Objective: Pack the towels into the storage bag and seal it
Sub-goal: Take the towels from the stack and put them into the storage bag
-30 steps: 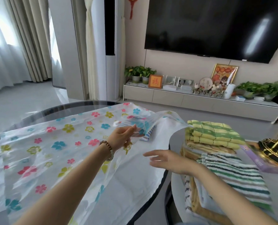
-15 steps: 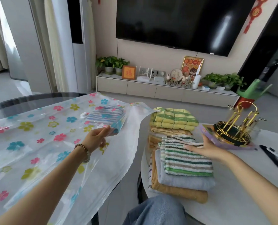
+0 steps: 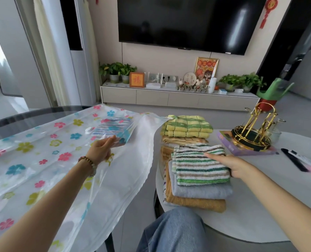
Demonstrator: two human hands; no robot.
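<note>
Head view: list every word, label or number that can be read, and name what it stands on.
"福": on the orange frame on the TV cabinet.
Characters on the round plaque: too small to read.
Print on the purple book: blurred, unreadable.
No text shows on the storage bag or the striped towel.

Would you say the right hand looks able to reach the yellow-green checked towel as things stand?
Probably yes: the right hand grips the striped towel just in front of the yellow-green checked towel, which lies uncovered, with nothing between them.
</note>
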